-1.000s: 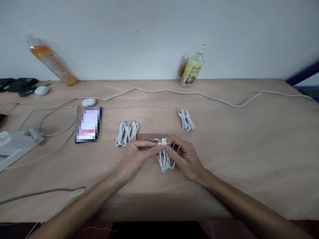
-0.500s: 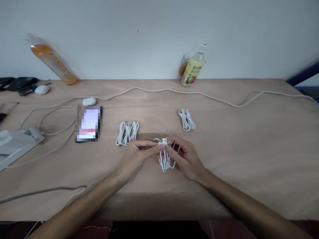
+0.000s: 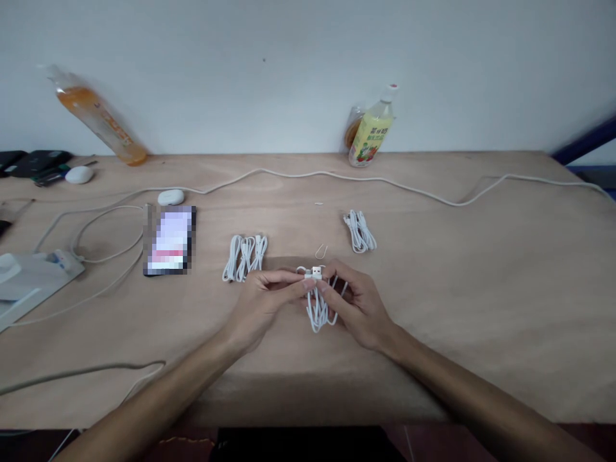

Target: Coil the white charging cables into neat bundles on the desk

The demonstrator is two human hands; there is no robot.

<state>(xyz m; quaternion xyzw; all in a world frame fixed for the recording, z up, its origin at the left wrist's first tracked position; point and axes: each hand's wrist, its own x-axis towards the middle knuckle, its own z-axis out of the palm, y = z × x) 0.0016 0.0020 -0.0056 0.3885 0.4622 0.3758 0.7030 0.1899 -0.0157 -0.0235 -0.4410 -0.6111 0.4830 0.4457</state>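
Observation:
A coiled white USB cable [image 3: 317, 314] is held between both hands just above the table, its metal USB plug pointing away from me. My left hand [image 3: 269, 295] pinches it from the left near the plugs. From the right, my right hand [image 3: 356, 298] grips the same coil, thumb beside the USB plug; some of its fingers are hidden behind the loops. Just beyond the hands lies a small bent wire tie [image 3: 321, 251]. Several bundled white cables [image 3: 245, 258] rest to the left, and another white cable bundle [image 3: 360, 231] lies beyond my right hand.
A phone [image 3: 171, 240] and a white earbud case [image 3: 171, 197] lie on the left. One long white cord [image 3: 298, 174] crosses the back of the table [image 3: 481, 289]. An orange bottle [image 3: 103, 125] and a yellow-labelled bottle [image 3: 374, 131] lean at the wall. A white power strip [image 3: 38, 282] sits far left.
Both hands keep the same hold on the coiled cable, with hardly any motion. The whole view has shifted very slightly.

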